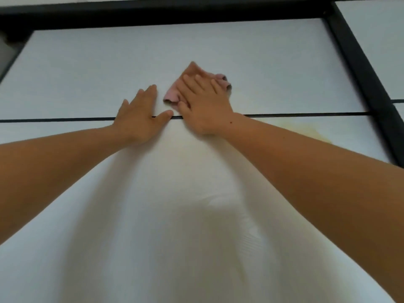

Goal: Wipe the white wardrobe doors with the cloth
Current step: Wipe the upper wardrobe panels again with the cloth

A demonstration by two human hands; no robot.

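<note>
View: head camera, the only view; the wardrobe is seen from close up and from below.
Upper door panel (87,68): a white, flat, smooth board is seen, with straight edges.
Lower door panel (153,215): a second white, smooth board is seen under the first; a soft grey shadow is laid on it.
Dark gap (65,119): a thin, straight black line is seen between the two panels.
Black frame (358,68): thick dark bars are seen along the top and down the right side of the panels.
Yellow mark (310,130): a pale, blotchy stain is seen on the lower panel, just under the gap, on the right.
Cloth (171,96): a small, soft pink rag is bunched up and pressed flat to the upper panel, just above the gap; most of it is hidden under the right hand.
Right hand (204,108): it is laid flat on the cloth, fingers straight and a little apart; nothing is gripped.
Left hand (140,119): it is pressed flat on the door across the gap, fingers straight and spread; nothing is held. Its thumb is just beside the right hand.
Left arm (54,162) and right arm (317,171): both are bare and stretched up to the door.
</note>
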